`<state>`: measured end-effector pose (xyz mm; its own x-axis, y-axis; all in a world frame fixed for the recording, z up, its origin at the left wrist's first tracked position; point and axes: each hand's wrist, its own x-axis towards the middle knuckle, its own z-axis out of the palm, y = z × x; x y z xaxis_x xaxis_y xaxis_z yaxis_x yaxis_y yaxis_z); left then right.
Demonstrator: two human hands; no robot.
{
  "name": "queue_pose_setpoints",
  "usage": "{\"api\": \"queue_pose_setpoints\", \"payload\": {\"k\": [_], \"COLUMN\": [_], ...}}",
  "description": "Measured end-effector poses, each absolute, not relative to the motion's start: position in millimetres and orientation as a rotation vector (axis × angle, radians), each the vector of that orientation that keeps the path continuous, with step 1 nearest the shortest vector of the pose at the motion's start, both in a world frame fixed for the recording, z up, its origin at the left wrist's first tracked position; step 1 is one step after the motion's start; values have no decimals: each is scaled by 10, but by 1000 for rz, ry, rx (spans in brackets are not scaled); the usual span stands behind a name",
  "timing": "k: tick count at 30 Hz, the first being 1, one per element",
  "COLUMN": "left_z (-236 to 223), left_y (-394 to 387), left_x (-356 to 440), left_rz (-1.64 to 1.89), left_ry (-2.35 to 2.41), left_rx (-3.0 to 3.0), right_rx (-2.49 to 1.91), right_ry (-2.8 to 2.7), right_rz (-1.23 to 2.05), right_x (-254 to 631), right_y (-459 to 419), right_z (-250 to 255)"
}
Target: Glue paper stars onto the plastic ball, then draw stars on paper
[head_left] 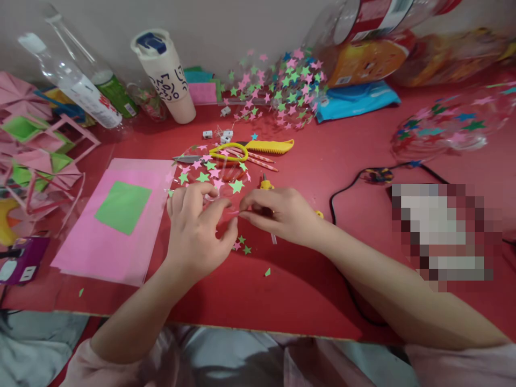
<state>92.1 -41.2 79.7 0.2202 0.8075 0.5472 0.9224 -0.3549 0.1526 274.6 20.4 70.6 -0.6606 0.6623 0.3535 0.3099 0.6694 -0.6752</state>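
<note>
My left hand is bent with thumb and forefinger apart, beside a clear piece with pink and green paper stars on it. I cannot make out whether its other fingers touch that piece. Fingertips of my right hand are pinched together on a small pink piece, partly hidden. Loose green and pink stars lie on the red table just below the hands. Behind the right hand stands a yellow-tipped tool or bottle, mostly covered. A clear strip pokes out under that hand.
Yellow-handled scissors, a yellow comb-like knife and pencils lie behind. Pink paper sheets with a green square are left. A tumbler, bottles and star-covered clear pieces stand at the back; a black cord runs right.
</note>
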Motion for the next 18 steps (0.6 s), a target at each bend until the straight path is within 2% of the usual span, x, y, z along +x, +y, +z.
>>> {"api": "queue_pose_setpoints", "payload": {"k": [4, 11, 18], "left_z": [778, 790, 795], "left_y": [-412, -445, -454], "left_x": [939, 948, 949], "left_rz": [-841, -768, -801], "left_ry": [-1616, -1675, -1654], "left_rx": [-2281, -2259, -2284], "right_rx": [-706, -594, -527], "right_ry": [-2338, -2472, -2534], "right_rz": [622, 165, -75], "right_x": [2741, 2760, 2796], "right_y": [182, 187, 168], "right_z": [679, 626, 674]}}
